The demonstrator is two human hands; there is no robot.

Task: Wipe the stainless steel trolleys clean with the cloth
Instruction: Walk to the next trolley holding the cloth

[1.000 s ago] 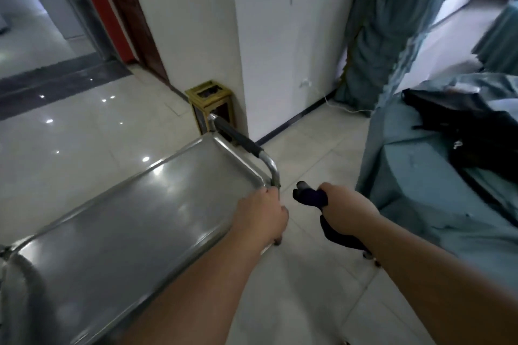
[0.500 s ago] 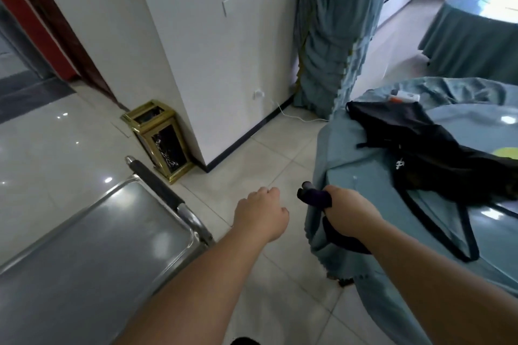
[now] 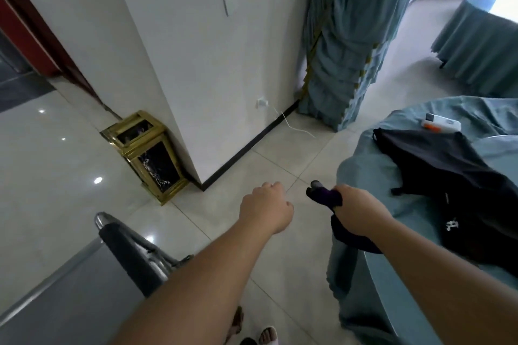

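Note:
A stainless steel trolley fills the lower left, its dark padded handle pointing up toward me. My left hand hovers over the floor tiles to the right of the handle, fingers curled and holding nothing. My right hand grips a dark purple cloth. One end of the cloth sticks out to the left of the fist and the rest hangs below it.
A gold waste bin stands against a white wall corner. On the right is a round table with a teal cloth, bearing a black bag and a small white device. Draped stacked chairs stand behind.
My left hand has let go of the trolley's rim and lifted away. The view has swung right, so the trolley has slid to the lower left. The right hand still grips the cloth.

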